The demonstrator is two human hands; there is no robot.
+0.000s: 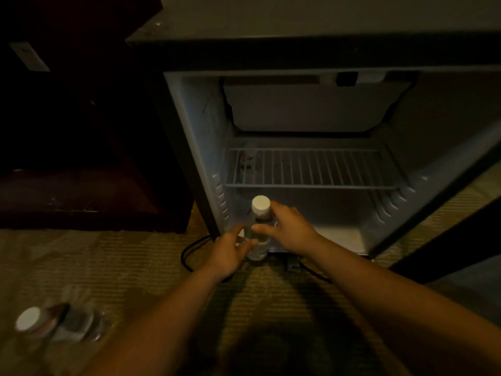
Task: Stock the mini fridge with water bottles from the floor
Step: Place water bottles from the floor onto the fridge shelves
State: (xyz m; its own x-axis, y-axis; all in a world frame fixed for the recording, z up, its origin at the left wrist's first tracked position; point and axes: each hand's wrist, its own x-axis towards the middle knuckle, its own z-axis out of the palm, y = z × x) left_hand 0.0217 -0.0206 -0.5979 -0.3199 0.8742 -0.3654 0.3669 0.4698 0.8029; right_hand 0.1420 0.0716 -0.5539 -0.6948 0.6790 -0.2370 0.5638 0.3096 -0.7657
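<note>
The mini fridge (198, 158) stands open in front of me, with a wire shelf (311, 169) across its middle. A clear water bottle (260, 206) with a white cap stands upright at the fridge's lower left front edge. My right hand (284, 229) wraps its neck and upper body. My left hand (230, 253) touches its lower side with the fingers spread around it. Another white-capped bottle (51, 322) stands on the carpet at the lower left. A dim bottle (248, 158) shows behind the wire shelf at the back left.
The fridge door (444, 234) swings open to the right. A dark wooden cabinet (81, 158) stands left of the fridge. A black cable (189, 251) loops on the carpet by the fridge's left foot. A freezer box (311, 104) fills the fridge's top.
</note>
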